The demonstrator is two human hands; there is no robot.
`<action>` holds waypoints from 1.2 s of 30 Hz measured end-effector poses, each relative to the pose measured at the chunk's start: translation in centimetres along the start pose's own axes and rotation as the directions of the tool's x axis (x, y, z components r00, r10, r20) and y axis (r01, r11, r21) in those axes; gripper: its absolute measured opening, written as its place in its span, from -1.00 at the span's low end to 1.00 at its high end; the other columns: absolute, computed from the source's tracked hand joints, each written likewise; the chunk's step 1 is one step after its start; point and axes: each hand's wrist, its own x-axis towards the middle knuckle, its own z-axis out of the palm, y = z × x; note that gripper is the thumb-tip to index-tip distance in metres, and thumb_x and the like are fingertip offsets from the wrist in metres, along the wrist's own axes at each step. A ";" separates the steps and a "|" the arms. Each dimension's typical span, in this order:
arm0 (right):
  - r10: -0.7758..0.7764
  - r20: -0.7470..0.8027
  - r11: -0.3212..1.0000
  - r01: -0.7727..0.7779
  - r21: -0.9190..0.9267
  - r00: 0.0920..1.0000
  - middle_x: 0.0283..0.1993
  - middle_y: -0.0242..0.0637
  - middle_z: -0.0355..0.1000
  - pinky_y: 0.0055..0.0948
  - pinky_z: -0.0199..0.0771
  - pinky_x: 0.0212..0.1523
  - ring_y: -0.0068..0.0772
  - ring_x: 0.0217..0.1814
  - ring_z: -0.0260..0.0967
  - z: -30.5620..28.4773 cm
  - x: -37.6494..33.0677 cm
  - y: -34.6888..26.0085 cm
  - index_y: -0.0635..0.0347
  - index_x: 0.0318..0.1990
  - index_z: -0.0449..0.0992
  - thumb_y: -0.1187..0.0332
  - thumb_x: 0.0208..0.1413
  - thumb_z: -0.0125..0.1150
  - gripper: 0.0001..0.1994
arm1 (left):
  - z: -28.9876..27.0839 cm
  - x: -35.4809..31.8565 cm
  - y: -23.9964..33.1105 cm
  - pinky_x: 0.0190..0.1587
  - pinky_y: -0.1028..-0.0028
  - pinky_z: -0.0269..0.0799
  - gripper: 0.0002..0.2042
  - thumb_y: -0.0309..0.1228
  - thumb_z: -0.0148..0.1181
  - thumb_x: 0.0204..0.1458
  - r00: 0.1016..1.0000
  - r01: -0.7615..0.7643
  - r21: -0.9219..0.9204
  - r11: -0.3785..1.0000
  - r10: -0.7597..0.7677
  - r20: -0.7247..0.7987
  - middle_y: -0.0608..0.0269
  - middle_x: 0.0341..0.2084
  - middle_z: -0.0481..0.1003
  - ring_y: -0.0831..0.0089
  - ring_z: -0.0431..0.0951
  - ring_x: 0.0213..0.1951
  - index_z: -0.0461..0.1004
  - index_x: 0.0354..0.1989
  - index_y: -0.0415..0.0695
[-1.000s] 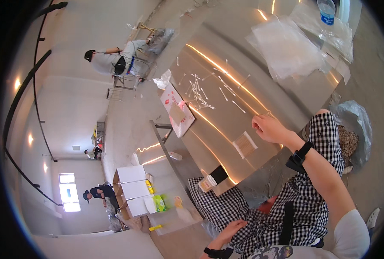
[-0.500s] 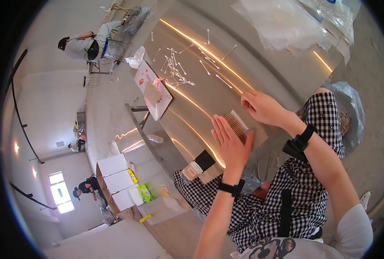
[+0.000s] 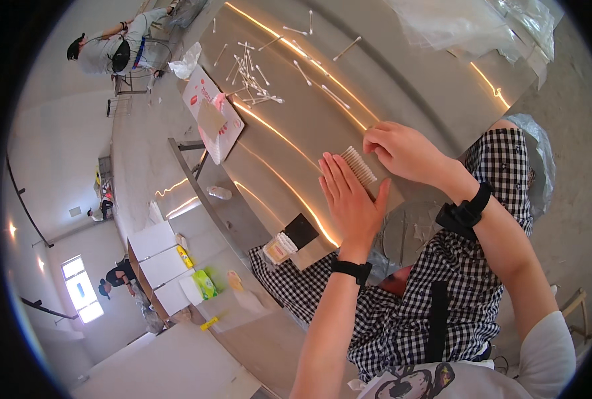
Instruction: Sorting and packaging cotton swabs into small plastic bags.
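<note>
Brought over the bench (image 3: 402,86) since a second ago, the left hand (image 3: 354,209) is spread partly across lined-up swabs (image 3: 358,166) beside the curled right hand (image 3: 406,151), whose hold cannot be told, while loose swabs (image 3: 268,99) are left scattered beyond.

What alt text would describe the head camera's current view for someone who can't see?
A person's open left hand partly covers a row of cotton swabs on a shiny table, with the curled right hand beside it. Loose swabs lie scattered beyond, near a pink-and-white package.
</note>
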 end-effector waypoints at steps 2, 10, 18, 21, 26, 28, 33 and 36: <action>0.010 0.033 0.999 -0.011 0.033 0.999 -0.29 -0.21 0.42 -0.21 0.42 -0.15 -0.13 -0.18 0.41 -0.1 -0.1 -0.1 0.23 -0.30 0.45 0.57 0.05 0.04 -0.91 | 0.2 0.1 0.2 0.45 0.01 -0.18 -0.04 0.11 0.06 0.16 1.000 0.006 -0.010 1.000 -0.006 0.008 -0.37 0.42 -0.09 -0.15 -0.13 0.47 -0.15 0.42 -0.50; -0.002 0.222 1.000 -0.003 0.021 0.975 -0.34 -0.28 0.38 -0.28 0.41 -0.15 -0.23 -0.18 0.41 -0.3 -0.1 -0.3 0.25 -0.48 0.51 0.57 -0.06 0.05 -0.90 | 0.2 0.2 0.0 0.44 -0.01 -0.13 -0.05 0.10 0.09 0.15 1.000 -0.017 0.005 1.000 0.017 -0.020 -0.38 0.41 -0.07 -0.18 -0.12 0.46 -0.10 0.39 -0.53; -0.008 0.221 1.000 0.003 0.023 0.975 -0.35 -0.23 0.38 -0.27 0.43 -0.14 -0.19 -0.14 0.39 -0.2 -0.1 -0.3 0.21 -0.53 0.55 0.53 -0.07 0.06 -0.87 | 0.4 0.2 -0.1 0.45 0.01 -0.13 -0.04 0.10 0.11 0.14 1.000 -0.017 0.013 1.000 0.017 -0.026 -0.38 0.40 -0.06 -0.17 -0.10 0.46 -0.10 0.39 -0.53; -0.004 0.227 1.000 0.000 0.019 0.974 -0.34 -0.26 0.37 -0.29 0.43 -0.13 -0.24 -0.16 0.39 -0.3 -0.1 -0.3 0.23 -0.52 0.55 0.55 -0.07 0.06 -0.87 | 0.2 0.2 0.0 0.45 0.02 -0.13 -0.04 0.09 0.12 0.14 1.000 -0.013 0.013 1.000 0.013 -0.023 -0.37 0.40 -0.05 -0.16 -0.09 0.46 -0.10 0.39 -0.53; 0.001 0.253 1.000 -0.003 0.005 0.967 -0.33 -0.31 0.37 -0.31 0.43 -0.14 -0.29 -0.17 0.40 -0.5 -0.1 -0.5 0.24 -0.50 0.55 0.56 -0.06 0.06 -0.87 | 0.1 0.2 0.0 0.45 0.02 -0.13 -0.04 0.09 0.13 0.13 1.000 -0.008 0.008 1.000 0.008 -0.014 -0.37 0.41 -0.06 -0.15 -0.09 0.46 -0.09 0.39 -0.53; -0.006 0.238 1.000 0.004 0.009 0.971 -0.33 -0.31 0.37 -0.31 0.43 -0.13 -0.29 -0.16 0.39 -0.5 -0.2 -0.4 0.23 -0.50 0.56 0.56 -0.06 0.07 -0.87 | 0.3 0.2 -0.1 0.46 0.05 -0.20 -0.02 0.09 0.12 0.13 1.000 -0.006 -0.002 1.000 0.006 -0.008 -0.36 0.42 -0.10 -0.14 -0.13 0.47 -0.15 0.42 -0.50; -0.012 0.238 1.000 0.012 0.004 0.971 -0.33 -0.31 0.36 -0.31 0.42 -0.13 -0.28 -0.16 0.39 -0.4 -0.1 -0.4 0.23 -0.50 0.57 0.56 -0.06 0.08 -0.87 | 0.4 0.1 -0.2 0.46 0.04 -0.19 -0.02 0.09 0.13 0.13 1.000 -0.007 -0.008 1.000 0.007 -0.013 -0.35 0.42 -0.09 -0.15 -0.13 0.47 -0.15 0.41 -0.50; -0.010 0.245 1.000 0.008 0.009 0.970 -0.32 -0.31 0.36 -0.31 0.42 -0.12 -0.27 -0.15 0.38 -0.5 -0.1 -0.3 0.23 -0.50 0.59 0.55 -0.07 0.09 -0.87 | 0.3 0.2 -0.1 0.46 0.03 -0.18 -0.02 0.08 0.14 0.13 1.000 -0.004 -0.014 1.000 0.004 -0.014 -0.35 0.42 -0.09 -0.14 -0.13 0.47 -0.15 0.42 -0.50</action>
